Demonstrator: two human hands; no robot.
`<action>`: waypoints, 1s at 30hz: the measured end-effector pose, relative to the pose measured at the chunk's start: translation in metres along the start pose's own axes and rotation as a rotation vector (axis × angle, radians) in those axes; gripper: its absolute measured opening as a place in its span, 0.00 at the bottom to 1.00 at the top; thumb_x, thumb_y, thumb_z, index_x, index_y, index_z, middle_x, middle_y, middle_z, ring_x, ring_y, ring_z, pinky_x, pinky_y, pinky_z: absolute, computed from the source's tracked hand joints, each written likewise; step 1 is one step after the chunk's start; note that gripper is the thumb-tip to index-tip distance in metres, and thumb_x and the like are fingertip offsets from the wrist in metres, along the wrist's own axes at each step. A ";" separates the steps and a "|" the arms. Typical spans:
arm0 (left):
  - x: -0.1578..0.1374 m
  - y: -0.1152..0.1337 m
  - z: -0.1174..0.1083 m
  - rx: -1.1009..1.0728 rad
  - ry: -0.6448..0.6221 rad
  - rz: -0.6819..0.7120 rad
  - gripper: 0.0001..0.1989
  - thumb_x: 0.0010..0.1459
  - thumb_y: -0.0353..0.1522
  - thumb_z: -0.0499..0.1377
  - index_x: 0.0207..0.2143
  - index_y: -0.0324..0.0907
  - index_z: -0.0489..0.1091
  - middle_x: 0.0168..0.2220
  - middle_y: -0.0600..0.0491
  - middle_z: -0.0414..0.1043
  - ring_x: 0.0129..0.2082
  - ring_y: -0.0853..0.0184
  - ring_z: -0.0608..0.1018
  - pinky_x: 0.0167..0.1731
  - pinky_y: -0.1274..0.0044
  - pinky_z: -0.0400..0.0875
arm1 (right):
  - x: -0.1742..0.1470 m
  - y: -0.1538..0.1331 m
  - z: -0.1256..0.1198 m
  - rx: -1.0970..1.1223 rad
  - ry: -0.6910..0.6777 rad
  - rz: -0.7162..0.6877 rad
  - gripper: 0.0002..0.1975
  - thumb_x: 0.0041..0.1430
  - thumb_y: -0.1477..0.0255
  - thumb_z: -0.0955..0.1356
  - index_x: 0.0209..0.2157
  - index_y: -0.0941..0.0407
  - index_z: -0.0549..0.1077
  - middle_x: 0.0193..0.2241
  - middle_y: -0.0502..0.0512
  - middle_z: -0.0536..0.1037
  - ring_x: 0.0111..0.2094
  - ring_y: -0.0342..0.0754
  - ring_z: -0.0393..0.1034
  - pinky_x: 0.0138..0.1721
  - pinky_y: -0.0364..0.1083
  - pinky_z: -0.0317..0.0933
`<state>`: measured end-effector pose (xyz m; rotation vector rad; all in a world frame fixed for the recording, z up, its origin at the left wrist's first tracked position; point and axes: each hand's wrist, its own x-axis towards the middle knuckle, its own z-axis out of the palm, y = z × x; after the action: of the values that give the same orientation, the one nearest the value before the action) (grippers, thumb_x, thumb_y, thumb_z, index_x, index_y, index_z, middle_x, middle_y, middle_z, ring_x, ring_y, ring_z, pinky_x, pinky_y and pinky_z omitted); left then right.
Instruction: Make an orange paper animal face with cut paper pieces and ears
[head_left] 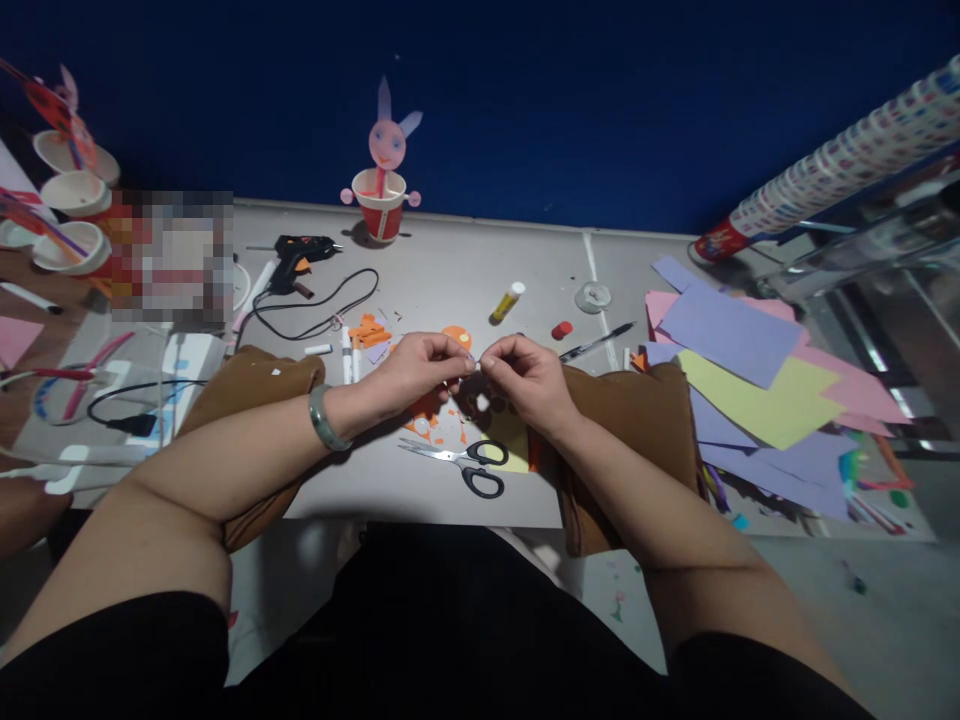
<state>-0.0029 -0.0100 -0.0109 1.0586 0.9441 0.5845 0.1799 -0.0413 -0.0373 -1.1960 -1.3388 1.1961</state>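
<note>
My left hand [424,372] and my right hand [529,378] meet fingertip to fingertip above the table. Both pinch at a tiny whitish bit between them, too small to name. Under the hands lie orange and yellow paper scraps [514,445]. Black-handled scissors [457,457] rest just in front of me, blades pointing left. An orange paper disc [457,337] shows partly behind my left fingers. White markers [346,355] lie left of that hand. Beyond the hands are a yellow glue stick [508,302], its red cap [562,329] and a pen [598,342].
A paper cup with a pink rabbit figure [382,205] stands at the back. Left are a black glue gun [296,262] with its cord and a white power strip [180,390]. Brown cushions [630,430] lie under my forearms. Coloured paper [757,390] and stacked cups [825,170] are right.
</note>
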 end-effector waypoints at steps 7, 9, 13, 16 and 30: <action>-0.002 0.002 0.001 -0.009 0.013 -0.004 0.05 0.58 0.25 0.62 0.29 0.37 0.71 0.20 0.59 0.69 0.17 0.77 0.71 0.20 0.83 0.67 | 0.000 0.000 0.000 -0.034 0.000 -0.005 0.15 0.55 0.59 0.74 0.28 0.55 0.72 0.21 0.46 0.71 0.21 0.40 0.61 0.23 0.43 0.57; -0.001 0.002 0.000 -0.014 0.011 -0.008 0.04 0.58 0.25 0.62 0.29 0.37 0.71 0.20 0.59 0.69 0.17 0.77 0.71 0.20 0.83 0.67 | 0.000 -0.002 0.000 -0.027 0.000 -0.008 0.15 0.55 0.59 0.74 0.27 0.55 0.72 0.20 0.46 0.70 0.20 0.40 0.60 0.23 0.43 0.57; 0.000 0.001 -0.003 -0.026 0.001 -0.004 0.04 0.58 0.27 0.62 0.29 0.38 0.71 0.21 0.58 0.70 0.18 0.77 0.71 0.21 0.83 0.68 | 0.000 -0.004 0.000 -0.015 0.015 0.006 0.15 0.57 0.58 0.73 0.27 0.54 0.72 0.20 0.46 0.71 0.20 0.40 0.61 0.23 0.43 0.59; 0.001 0.000 -0.004 -0.032 -0.003 -0.001 0.05 0.58 0.28 0.62 0.29 0.38 0.72 0.21 0.58 0.70 0.19 0.77 0.71 0.21 0.83 0.67 | 0.000 -0.004 -0.001 -0.001 0.028 0.019 0.14 0.56 0.59 0.73 0.29 0.54 0.73 0.21 0.47 0.73 0.21 0.41 0.62 0.24 0.43 0.60; 0.002 -0.003 -0.004 -0.025 -0.022 0.023 0.06 0.57 0.30 0.62 0.28 0.38 0.70 0.23 0.57 0.70 0.19 0.77 0.71 0.21 0.83 0.68 | -0.001 -0.002 0.001 -0.011 0.004 0.020 0.14 0.55 0.60 0.74 0.28 0.55 0.71 0.19 0.45 0.70 0.19 0.39 0.60 0.22 0.42 0.57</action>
<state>-0.0056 -0.0075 -0.0150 1.0529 0.9042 0.6017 0.1785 -0.0422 -0.0353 -1.2217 -1.3347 1.2014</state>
